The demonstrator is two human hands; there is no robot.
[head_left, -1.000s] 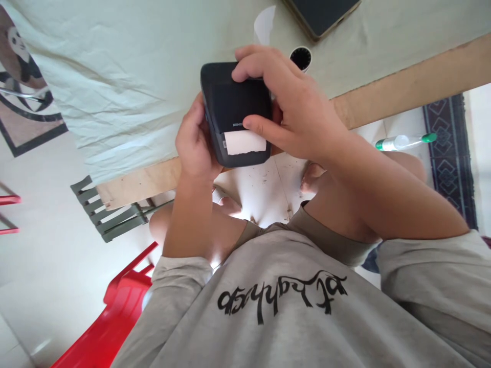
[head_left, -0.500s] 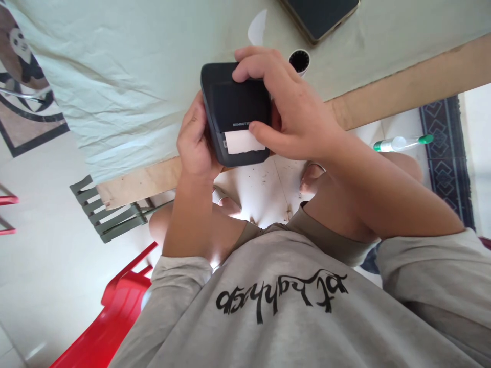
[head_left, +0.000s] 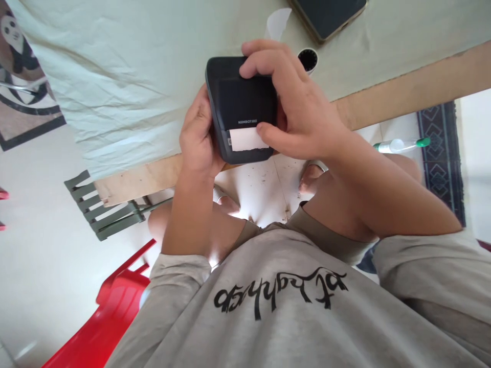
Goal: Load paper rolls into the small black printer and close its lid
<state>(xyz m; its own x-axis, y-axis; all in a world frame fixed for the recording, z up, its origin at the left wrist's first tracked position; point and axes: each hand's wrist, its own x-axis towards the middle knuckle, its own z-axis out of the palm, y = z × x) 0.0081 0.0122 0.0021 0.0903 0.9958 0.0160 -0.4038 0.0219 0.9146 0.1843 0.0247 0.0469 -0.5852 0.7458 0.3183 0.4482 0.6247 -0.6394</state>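
Along the top of the frame, a pale green cloth (head_left: 134, 66) is covering the table (head_left: 414, 89); right of top centre, a white scrap (head_left: 279, 21), a dark flat slab (head_left: 330, 15) and a white-rimmed round piece (head_left: 308, 60) are lying there.

Left hand (head_left: 199, 135) and right hand (head_left: 303, 110) holding black device (head_left: 245, 99), white paper (head_left: 246, 140) protruding, pale tablecloth (head_left: 126, 66)

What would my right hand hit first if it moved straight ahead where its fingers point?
The black NIIMBOT printer: your right hand appears to be touching it. Past it, the line seems to cross above the pale green tablecloth, though depth is unclear.
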